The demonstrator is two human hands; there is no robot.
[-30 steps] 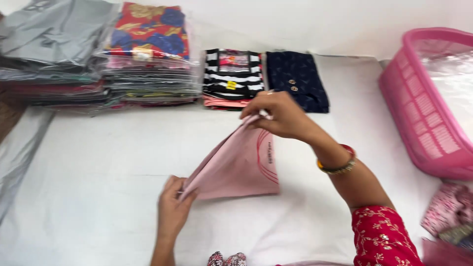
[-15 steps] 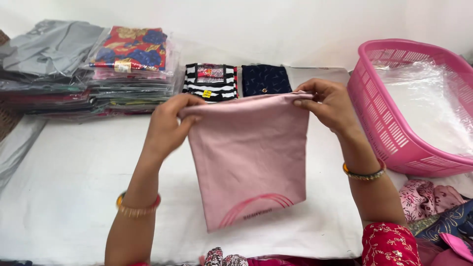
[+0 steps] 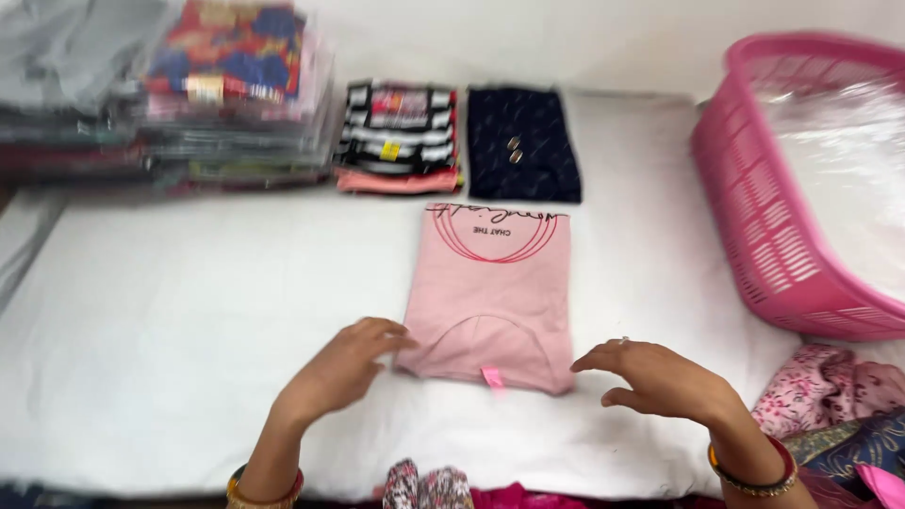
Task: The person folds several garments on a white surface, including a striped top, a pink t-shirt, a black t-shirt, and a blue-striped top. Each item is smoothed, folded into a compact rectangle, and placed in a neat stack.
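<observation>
Pink top (image 3: 490,292) now laid flat, hands released, left hand (image 3: 344,368), right hand (image 3: 660,377)

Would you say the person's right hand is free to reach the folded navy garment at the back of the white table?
Probably yes. The right hand is empty, and only the flat pink folded top lies between it and the navy garment; nothing tall blocks the way.

Matt pink cloth top (image 3: 490,292) — glossy plastic basket (image 3: 754,236) — smooth white sheet (image 3: 189,311).
</observation>
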